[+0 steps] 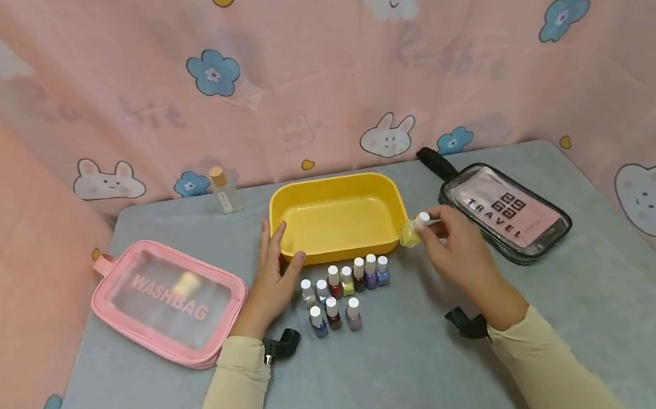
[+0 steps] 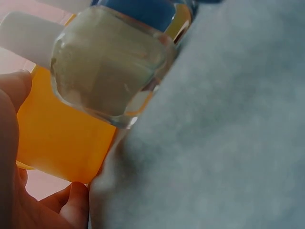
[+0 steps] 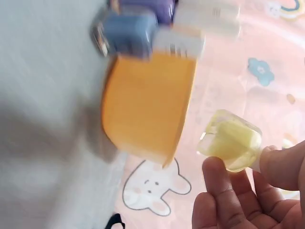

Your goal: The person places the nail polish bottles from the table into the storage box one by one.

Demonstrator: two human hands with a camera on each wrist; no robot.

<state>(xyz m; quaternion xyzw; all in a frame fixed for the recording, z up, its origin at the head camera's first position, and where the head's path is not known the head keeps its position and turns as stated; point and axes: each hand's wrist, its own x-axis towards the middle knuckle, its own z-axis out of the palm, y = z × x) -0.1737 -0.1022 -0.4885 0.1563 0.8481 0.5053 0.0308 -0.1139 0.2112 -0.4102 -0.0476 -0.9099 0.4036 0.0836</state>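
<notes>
My right hand (image 1: 458, 248) pinches a bottle of pale yellow nail polish (image 3: 231, 140) by its white cap, at the front right corner of the yellow tray (image 1: 344, 252). The right wrist view shows the bottle tilted, above table level. At the tray's left end, my left hand (image 1: 273, 283) has its fingers spread and fairly straight, the fingertips right at the rim and wall. Just in front of the tray stand several small nail polish bottles (image 1: 371, 274) with white caps, in two rough rows; a clear one (image 2: 105, 62) looms close in the left wrist view.
On the left lies a pink clear-topped wash bag (image 1: 171, 302); on the right, a black-edged travel pouch (image 1: 506, 206). A glass bottle with a wooden-looking cap (image 1: 226, 191) stands at the back left. Behind the grey table (image 1: 394, 392) hangs a pink patterned curtain (image 1: 295, 68).
</notes>
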